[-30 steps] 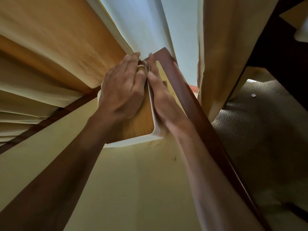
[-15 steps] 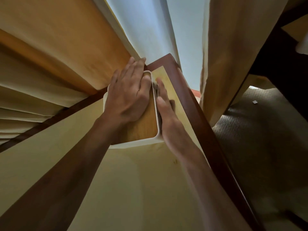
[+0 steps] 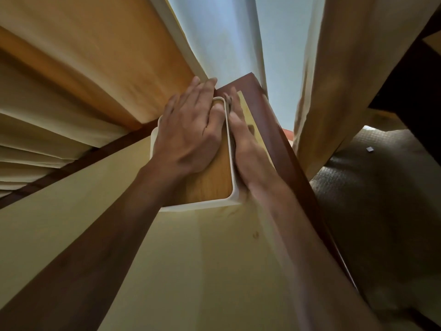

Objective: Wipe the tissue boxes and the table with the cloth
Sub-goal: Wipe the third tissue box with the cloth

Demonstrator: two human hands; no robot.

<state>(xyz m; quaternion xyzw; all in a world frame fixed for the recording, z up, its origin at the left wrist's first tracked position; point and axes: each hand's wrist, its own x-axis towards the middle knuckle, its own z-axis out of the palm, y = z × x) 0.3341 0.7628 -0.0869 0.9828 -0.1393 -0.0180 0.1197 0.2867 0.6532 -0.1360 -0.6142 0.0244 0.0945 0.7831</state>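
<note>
A tissue box (image 3: 210,185) with a white body and a wooden lid stands at the far right corner of the pale yellow table (image 3: 191,271). My left hand (image 3: 188,137) lies flat on the lid with its fingers reaching over the far edge. My right hand (image 3: 248,154) runs along the box's right side with straight fingers. It presses a grey cloth (image 3: 228,102) against that side. Only a small fold of the cloth shows near the fingertips.
The table has a dark brown rim (image 3: 281,144) just right of my right hand. Beige curtains (image 3: 95,68) hang behind the table, and another curtain (image 3: 334,80) hangs at the right. Dark carpet (image 3: 381,199) lies below the table's right edge.
My right hand slid back toward me along the box's right side, then forward again to the far corner. The left hand stayed flat on the lid.
</note>
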